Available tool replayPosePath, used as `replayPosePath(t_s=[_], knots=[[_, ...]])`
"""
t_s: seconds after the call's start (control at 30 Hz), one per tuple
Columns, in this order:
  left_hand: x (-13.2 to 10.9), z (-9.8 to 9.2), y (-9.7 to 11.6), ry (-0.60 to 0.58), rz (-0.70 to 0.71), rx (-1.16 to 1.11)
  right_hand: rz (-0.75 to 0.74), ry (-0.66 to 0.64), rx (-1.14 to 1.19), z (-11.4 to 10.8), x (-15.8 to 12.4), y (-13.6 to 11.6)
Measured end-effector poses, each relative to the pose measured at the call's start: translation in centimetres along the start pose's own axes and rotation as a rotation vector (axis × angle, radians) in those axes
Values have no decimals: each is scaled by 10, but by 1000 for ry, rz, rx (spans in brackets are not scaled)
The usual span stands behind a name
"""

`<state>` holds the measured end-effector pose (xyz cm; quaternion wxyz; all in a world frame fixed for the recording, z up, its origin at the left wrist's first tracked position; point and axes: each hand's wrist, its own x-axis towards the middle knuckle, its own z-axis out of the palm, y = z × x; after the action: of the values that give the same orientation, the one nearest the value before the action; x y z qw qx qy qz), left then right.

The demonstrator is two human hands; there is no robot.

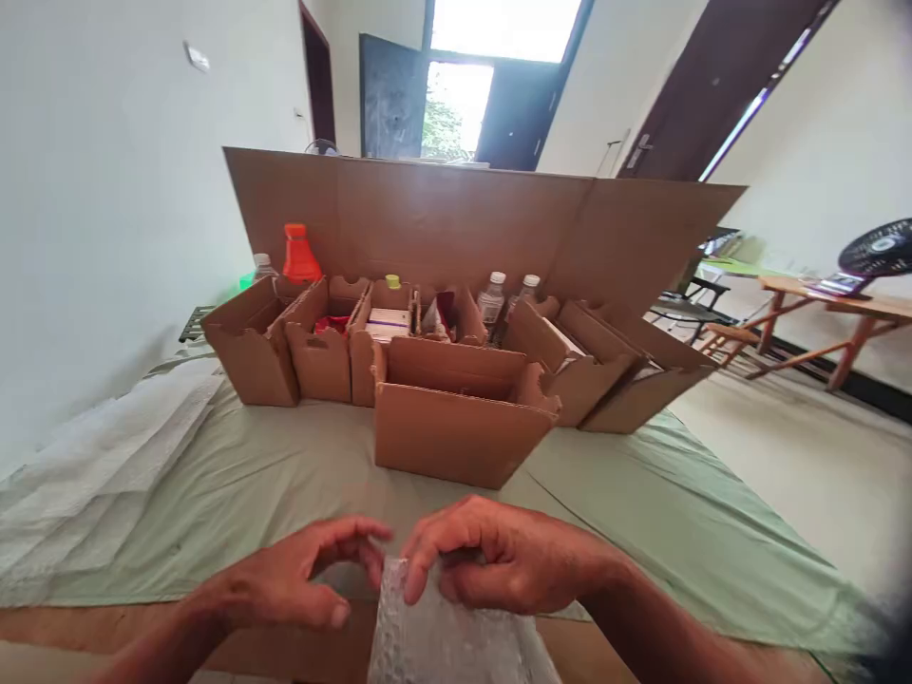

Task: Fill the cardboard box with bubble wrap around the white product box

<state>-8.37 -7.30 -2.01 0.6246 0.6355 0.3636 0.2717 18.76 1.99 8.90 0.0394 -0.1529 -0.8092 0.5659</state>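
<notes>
A piece of clear bubble wrap (448, 636) is at the bottom centre, its lower part cut off by the frame. My right hand (505, 556) is closed on its top edge, index finger in front and the other fingers curled. To the left, my left hand (306, 575) is open, thumb apart from the fingers, with its fingertips close to the wrap's upper left corner. Whether they touch it I cannot tell. Beyond my hands, a cardboard box (456, 432) stands open at the top on the green cloth (285, 465).
Behind it runs a row of cardboard bins (320, 361) holding bottles, boxes and packets. An orange bottle (300, 255) rises at the left. A tall cardboard panel (463, 214) stands behind the bins. Sheets of bubble wrap (121, 465) lie along the left side.
</notes>
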Motion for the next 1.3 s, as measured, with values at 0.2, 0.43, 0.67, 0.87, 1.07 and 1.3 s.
replayPosePath(t_s=[0.2,0.43,0.67,0.87,1.07,1.3], knots=[[25,24,9,88,-79,175,40,-84,68,-17,-45,23],[58,57,39,-160,-66,216,18,-80,62,-22,-64,28],[30,17,29,56,-325,168,265,17,82,-47,-110,101],[31,2,3,187,-303,421,410,498,-180,-58,-125,136],[52,-26,-11,720,-96,465,353,802,-330,-62,-111,130],[108,2,-6,924,55,246,130,953,-425,-41,-53,140]])
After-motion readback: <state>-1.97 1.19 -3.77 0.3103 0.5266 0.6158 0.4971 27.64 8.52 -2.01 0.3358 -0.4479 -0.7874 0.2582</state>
